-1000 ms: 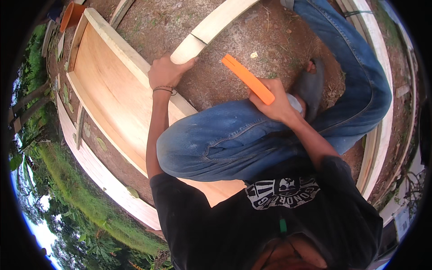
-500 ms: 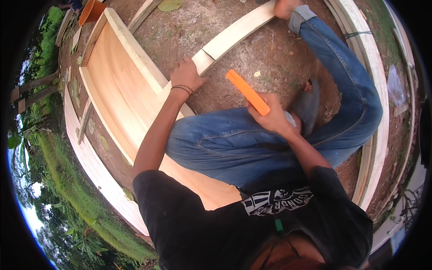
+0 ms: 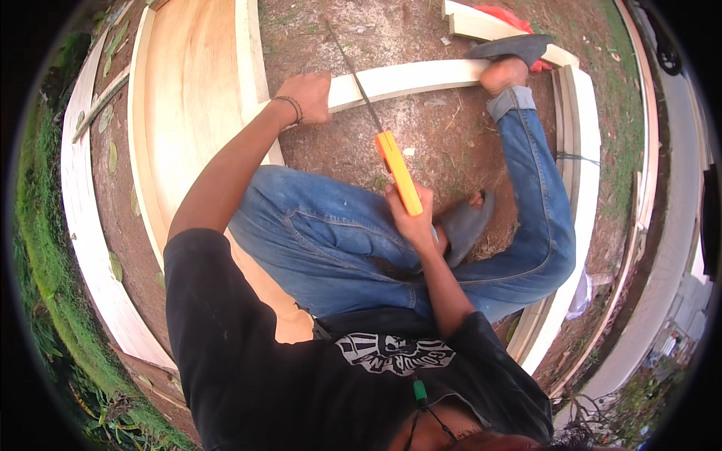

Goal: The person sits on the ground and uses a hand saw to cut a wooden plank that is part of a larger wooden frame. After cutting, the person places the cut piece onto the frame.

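Observation:
My right hand [image 3: 412, 210] is closed round the orange handle of a handsaw [image 3: 398, 169]. The saw's thin dark blade lies across a pale wooden plank [image 3: 421, 77], pointing away from me. Just left of the blade, my left hand [image 3: 310, 96] grips the plank, its fingers curled over the far edge. The plank's left end reaches a shallow wooden frame with a smooth panel [image 3: 192, 90]. At its right end my bare foot [image 3: 504, 75] rests against the plank, with a dark sandal [image 3: 508, 46] beside it.
Sawdust and chips lie on the brown soil [image 3: 301, 41]. Stacked long boards [image 3: 583, 150], tied with a dark cord, run along the right. Another long board [image 3: 94, 248] lies at the left by the grass. Short timber [image 3: 485, 24] and red material [image 3: 504, 16] lie at the far right.
The view has turned, showing more ground on the right. The saw's long blade now shows plainly across the plank; earlier mostly its orange handle showed. Both hands keep their grips.

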Available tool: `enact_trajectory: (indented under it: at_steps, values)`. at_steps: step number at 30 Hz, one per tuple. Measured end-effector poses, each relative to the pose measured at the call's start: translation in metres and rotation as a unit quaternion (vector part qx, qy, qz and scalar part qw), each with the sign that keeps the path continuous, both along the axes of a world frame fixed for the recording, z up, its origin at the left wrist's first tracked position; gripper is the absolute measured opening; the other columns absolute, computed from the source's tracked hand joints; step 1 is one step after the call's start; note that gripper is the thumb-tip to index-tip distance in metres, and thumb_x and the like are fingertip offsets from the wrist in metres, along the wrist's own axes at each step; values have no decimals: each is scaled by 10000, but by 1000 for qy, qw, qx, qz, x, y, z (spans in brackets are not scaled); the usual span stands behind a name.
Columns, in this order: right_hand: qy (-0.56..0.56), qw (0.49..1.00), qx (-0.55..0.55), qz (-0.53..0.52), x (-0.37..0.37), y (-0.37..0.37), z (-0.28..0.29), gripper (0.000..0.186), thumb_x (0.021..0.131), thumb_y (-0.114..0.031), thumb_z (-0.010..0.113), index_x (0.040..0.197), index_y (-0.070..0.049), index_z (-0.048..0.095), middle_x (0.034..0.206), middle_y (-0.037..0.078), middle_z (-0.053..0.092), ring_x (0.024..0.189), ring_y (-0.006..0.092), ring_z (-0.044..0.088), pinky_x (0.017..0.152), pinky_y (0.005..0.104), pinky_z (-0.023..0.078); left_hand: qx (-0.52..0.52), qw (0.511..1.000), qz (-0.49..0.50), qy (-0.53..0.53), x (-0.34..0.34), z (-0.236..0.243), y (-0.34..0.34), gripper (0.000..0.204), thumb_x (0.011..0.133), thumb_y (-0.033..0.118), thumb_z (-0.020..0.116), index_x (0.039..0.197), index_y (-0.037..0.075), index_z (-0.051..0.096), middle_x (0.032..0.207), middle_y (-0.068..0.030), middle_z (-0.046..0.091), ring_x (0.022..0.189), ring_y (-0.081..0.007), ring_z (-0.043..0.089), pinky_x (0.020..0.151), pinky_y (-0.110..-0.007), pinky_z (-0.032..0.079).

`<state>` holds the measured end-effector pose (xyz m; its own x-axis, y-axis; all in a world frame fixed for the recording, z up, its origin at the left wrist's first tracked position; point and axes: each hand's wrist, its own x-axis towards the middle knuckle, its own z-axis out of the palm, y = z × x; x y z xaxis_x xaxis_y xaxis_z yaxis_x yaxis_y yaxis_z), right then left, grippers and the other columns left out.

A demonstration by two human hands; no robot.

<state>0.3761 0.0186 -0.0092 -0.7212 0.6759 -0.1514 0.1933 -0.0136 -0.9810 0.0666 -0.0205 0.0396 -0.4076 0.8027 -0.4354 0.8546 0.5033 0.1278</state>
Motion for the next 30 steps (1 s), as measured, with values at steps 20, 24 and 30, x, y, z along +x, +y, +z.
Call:
enact_trajectory:
  at_steps: [20,24,30]
  values:
    - [-26,999,-41,5,-36,29,71,166,897,-114,700,935,47,709,595,-1,556,559,58,485,520,294,395,4,992,-31,-120,-46,-22,7,379,575,287,799,654,-51,648,723,-221,688,680,-325,688,647,-433,551]
    - [-2,999,-30,-11,-23,27,41,153,893,-109,709,904,43,698,592,2,554,553,62,485,513,301,398,-43,991,-39,-116,-41,-15,15,516,575,318,799,877,-74,651,868,-268,704,831,-388,703,760,-446,558]
    - [67,992,102,-35,-32,11,13,187,896,-104,710,771,21,649,558,19,518,517,76,470,490,313,388,-61,984,-21,-166,-59,-22,24,553,560,429,866,783,-55,720,843,-197,717,777,-288,690,672,-411,516]
